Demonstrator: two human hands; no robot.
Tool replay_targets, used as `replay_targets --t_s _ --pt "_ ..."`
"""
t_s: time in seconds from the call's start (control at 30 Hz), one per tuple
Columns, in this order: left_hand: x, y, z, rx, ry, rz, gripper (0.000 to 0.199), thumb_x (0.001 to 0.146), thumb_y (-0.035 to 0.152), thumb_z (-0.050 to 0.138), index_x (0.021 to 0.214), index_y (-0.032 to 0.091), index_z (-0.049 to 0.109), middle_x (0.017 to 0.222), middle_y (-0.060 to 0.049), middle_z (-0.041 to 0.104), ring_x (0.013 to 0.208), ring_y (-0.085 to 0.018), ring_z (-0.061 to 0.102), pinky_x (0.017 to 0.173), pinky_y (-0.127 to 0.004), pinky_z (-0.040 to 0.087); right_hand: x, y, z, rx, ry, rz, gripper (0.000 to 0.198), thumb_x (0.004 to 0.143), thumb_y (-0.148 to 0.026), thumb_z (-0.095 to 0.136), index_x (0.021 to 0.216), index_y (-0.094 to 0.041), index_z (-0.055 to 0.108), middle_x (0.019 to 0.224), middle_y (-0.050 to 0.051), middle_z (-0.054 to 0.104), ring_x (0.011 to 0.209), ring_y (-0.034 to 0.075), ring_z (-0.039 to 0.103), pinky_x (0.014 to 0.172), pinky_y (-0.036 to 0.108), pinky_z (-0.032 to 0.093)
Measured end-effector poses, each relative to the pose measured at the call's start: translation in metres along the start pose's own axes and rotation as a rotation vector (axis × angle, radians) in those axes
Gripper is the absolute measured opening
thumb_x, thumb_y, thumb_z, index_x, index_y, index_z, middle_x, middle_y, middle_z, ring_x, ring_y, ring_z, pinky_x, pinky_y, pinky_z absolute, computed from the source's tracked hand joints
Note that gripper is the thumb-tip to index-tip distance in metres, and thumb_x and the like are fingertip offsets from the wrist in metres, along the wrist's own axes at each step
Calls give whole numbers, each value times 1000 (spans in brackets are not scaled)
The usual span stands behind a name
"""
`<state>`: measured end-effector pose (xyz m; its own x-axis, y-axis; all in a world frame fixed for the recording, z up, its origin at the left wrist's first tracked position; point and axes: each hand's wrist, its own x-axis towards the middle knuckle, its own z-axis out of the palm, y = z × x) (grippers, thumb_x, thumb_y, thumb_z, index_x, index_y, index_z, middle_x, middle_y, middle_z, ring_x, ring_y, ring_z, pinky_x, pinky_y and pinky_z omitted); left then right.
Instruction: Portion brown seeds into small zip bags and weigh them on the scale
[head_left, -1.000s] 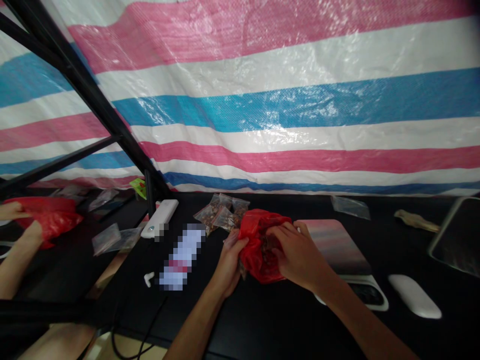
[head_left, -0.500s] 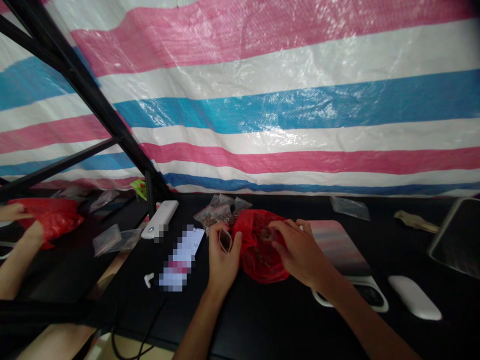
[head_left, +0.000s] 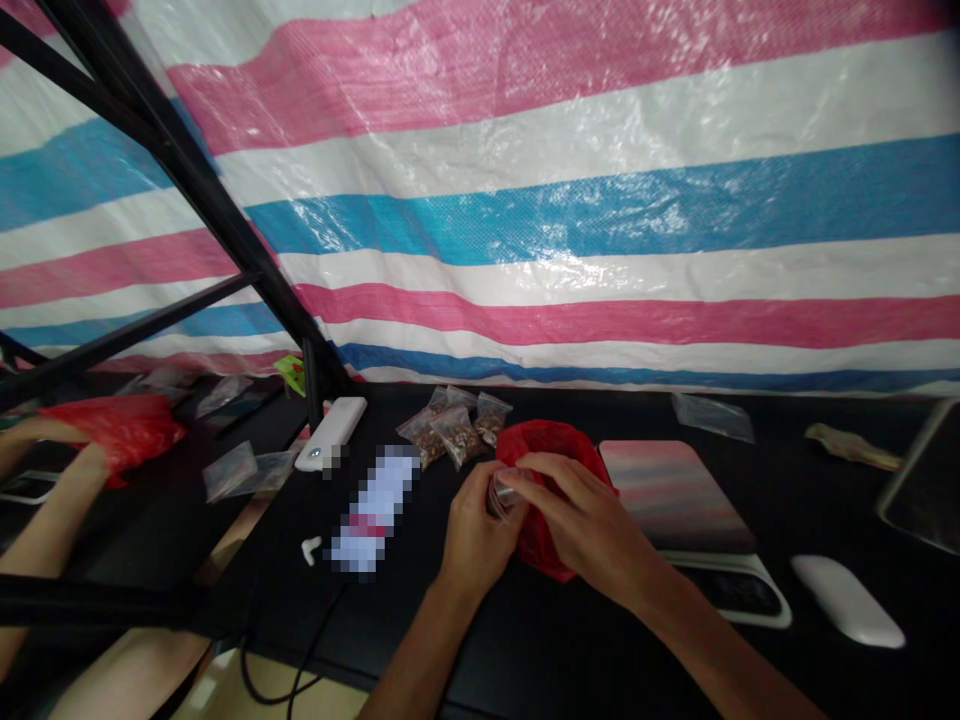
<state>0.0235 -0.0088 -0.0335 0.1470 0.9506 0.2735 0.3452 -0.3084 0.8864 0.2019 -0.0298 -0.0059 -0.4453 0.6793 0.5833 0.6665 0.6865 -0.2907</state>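
My left hand (head_left: 480, 540) is closed around a small clear plastic bag (head_left: 505, 490), its mouth held open and facing up. The fingertips of my right hand (head_left: 589, 515) are drawn together at that mouth; whatever they hold is too hidden to make out. Under and behind both hands sits an open red plastic bag (head_left: 553, 437), partly covered by my right hand. Several small zip bags (head_left: 455, 432) filled with brown bits lie just behind my left hand.
Right of the red bag is a digital scale (head_left: 679, 495), with a white rounded case (head_left: 847, 600) beyond it. A phone (head_left: 379, 505), an earbud (head_left: 310, 550) and a white power bank (head_left: 331, 435) lie left. Another person's hands work in a red bag (head_left: 124, 430) at far left.
My right hand has come out of the red bag and moved left to the mouth of the small clear bag. My left hand has shifted slightly right, meeting it.
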Motion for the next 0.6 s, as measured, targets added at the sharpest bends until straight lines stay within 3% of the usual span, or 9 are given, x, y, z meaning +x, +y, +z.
replay_targets --t_s 0.13,0.27,0.37,0.5,0.6 --pt "-1 2 2 -41 13 -22 24 89 27 70 111 21 65 98 -2 73 83 -15 67 77 -25 53 2 2 -6 -25 69 -19 54 98 -4 45 147 -24 53 135 10 65 126 22 61 107 40 52" --pt "1 2 2 23 87 6 16 93 33 65 102 20 63 84 0 65 71 -13 59 68 -23 49 5 13 -14 -76 115 116 47 100 -9 47 143 -25 55 139 11 64 127 24 61 107 43 51" --pt "1 4 -3 98 230 4 16 96 36 61 94 20 59 79 1 59 69 -14 58 66 -24 47 4 25 -19 -133 88 209 39 99 -15 50 135 -23 62 133 11 68 123 27 62 105 46 50" --pt "-18 21 -8 191 470 -93 18 97 38 61 100 21 56 79 1 58 70 -15 60 66 -26 49 2 36 -23 -165 -21 245 40 91 -7 52 125 -21 69 129 11 68 123 28 59 108 46 45" --pt "-43 43 0 210 375 -168 16 99 38 58 97 22 56 78 1 60 64 -15 61 60 -25 48 1 36 -22 -183 -93 254 48 84 -1 52 124 -20 70 130 11 67 128 28 55 112 45 39"
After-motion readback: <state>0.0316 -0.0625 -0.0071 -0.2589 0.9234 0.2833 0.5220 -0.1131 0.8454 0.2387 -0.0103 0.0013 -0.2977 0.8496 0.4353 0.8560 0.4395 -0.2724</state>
